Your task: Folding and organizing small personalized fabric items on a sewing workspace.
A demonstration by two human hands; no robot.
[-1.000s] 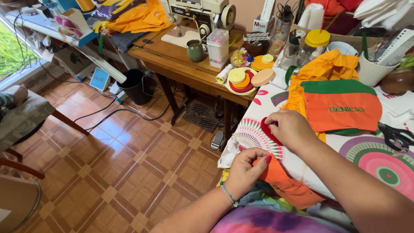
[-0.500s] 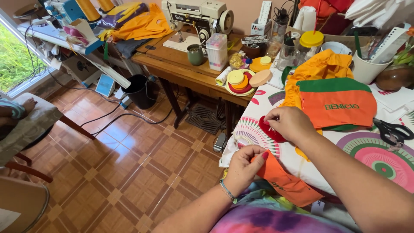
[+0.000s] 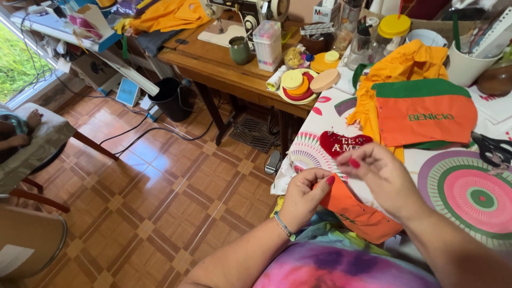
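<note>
At the edge of a cluttered sewing table (image 3: 469, 197), a person bends over a small piece of orange fabric (image 3: 358, 213). Left hand (image 3: 305, 193), curled almost into a fist, pinches the cloth's upper corner between thumb and fingertips; right hand (image 3: 380, 176) hovers just beside it at about three o'clock, fingers drawn loosely together above the cloth, and whether they grip anything so small as a pin or needle cannot be told. The orange piece runs long from the left hand's pinch down toward five o'clock, passing under the right hand and hanging off the table's front edge over the lap. A red heart-shaped patch (image 3: 341, 143) lies on the patterned cover at twelve o'clock from the hands, close to the right fingertips. Farther back rests a folded orange-and-green garment (image 3: 426, 114), with black scissors (image 3: 493, 150) at its right. A sewing machine (image 3: 250, 12) stands on the wooden desk (image 3: 213, 58) at eleven o'clock.
</note>
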